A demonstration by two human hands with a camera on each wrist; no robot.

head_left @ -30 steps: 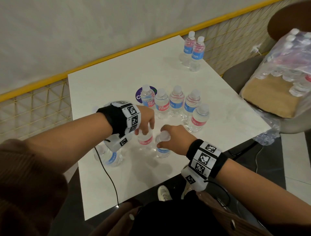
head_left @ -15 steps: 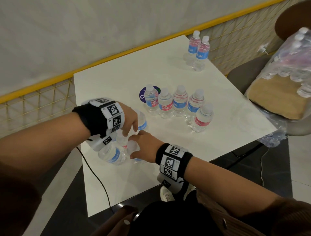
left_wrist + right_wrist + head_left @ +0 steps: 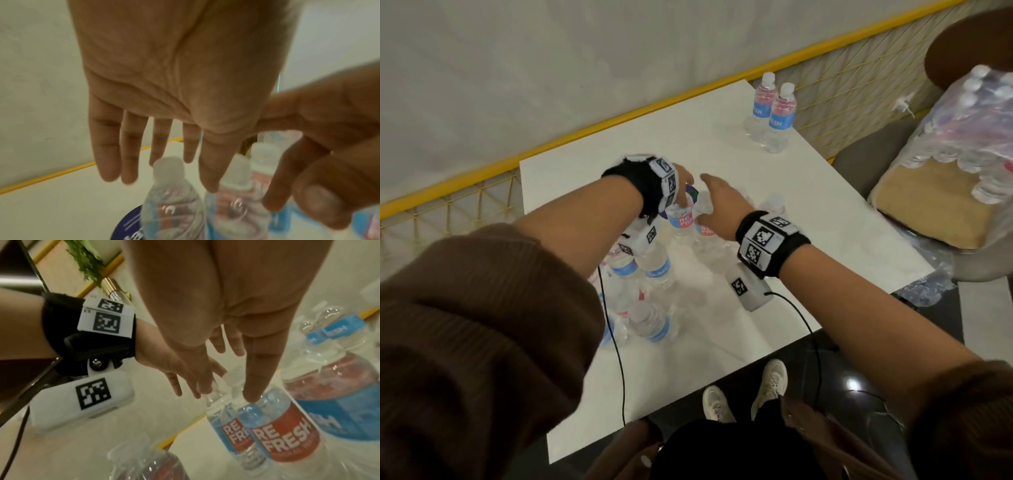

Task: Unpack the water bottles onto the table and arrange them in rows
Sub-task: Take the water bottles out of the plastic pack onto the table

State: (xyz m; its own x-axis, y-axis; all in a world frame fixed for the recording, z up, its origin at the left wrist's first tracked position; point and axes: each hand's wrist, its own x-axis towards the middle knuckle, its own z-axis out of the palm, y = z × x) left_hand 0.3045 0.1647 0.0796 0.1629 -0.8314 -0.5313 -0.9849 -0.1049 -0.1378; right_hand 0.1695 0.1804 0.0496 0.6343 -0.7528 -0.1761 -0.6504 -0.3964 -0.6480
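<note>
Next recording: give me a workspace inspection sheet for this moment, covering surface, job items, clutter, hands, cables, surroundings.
Surface: white table.
Job's things: bottle cluster under the arms; two bottles stand at the far corner; wrapped pack on a chair.
Clutter: round purple sticker.
Hands: left hand and right hand reach over caps, fingers straight, gripping nothing.
Cables: black cable crosses the near edge.
Surroundings: yellow mesh railing, grey wall.

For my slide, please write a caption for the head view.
Both open hands, left hand and right hand, reach over upright water bottles on a white table.
</note>
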